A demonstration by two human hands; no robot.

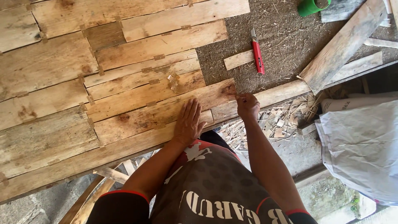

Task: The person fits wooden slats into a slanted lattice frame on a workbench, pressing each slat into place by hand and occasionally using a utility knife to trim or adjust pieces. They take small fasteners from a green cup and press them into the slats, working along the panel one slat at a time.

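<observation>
Left hand (188, 122) flat, fingers spread on the plank panel (103, 83) at frame centre, right hand (247, 105) pinching sth tiny at plank's end; red cutter (258, 54) and wood offcut (238, 60) upper right, green cup (311, 6) top edge, white sack (360, 141) right.

Soft, even daylight, no hard shadows; sharp centre, slight wide-angle bending at edges, white sacks (365, 141) nearly glaring.

Red utility knife (257, 56), green cup (311, 6), tan planks (124, 83)
</observation>
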